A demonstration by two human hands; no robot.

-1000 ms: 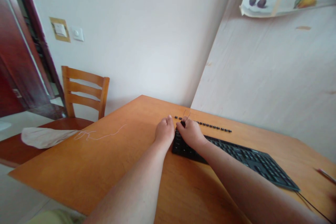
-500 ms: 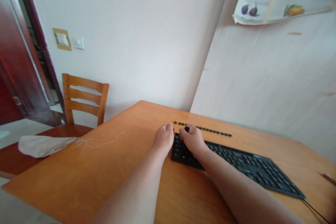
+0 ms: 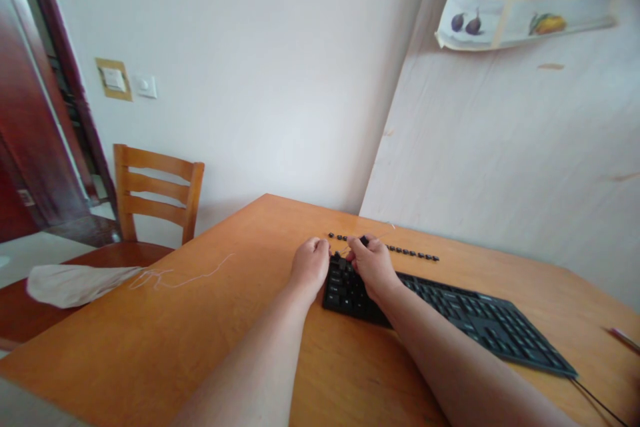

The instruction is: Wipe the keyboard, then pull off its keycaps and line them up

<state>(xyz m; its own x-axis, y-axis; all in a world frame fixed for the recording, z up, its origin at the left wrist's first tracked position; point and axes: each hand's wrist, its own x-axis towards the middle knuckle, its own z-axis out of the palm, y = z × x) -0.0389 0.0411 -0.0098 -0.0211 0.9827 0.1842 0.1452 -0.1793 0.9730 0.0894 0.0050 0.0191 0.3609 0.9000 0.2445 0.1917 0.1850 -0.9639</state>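
Observation:
A black keyboard (image 3: 465, 310) lies slanted on the wooden table. At its far left corner my left hand (image 3: 313, 263) is closed, fingers curled, and what they hold is hidden. My right hand (image 3: 374, 265) is over the keyboard's left part, fingers pinched, with a small black piece (image 3: 365, 240) showing at the fingertips; its kind is unclear. Between the hands a small black keycap (image 3: 337, 255) sticks up at the corner, with thin pale thread-like lines near it. Behind the keyboard, loose black keycaps (image 3: 413, 254) form a row, partly hidden by my right hand.
The wooden table (image 3: 240, 320) meets the wall at the back. White thread (image 3: 200, 276) trails from a whitish cloth (image 3: 75, 285) at the left edge, beside a wooden chair (image 3: 157, 190). A cable (image 3: 597, 400) leaves the keyboard's right end, and a pen-like stick (image 3: 624, 339) lies far right.
My right hand has moved slightly away from my left hand, widening the gap between them. A thin pale strand now shows beyond my right hand. The view has shifted slightly.

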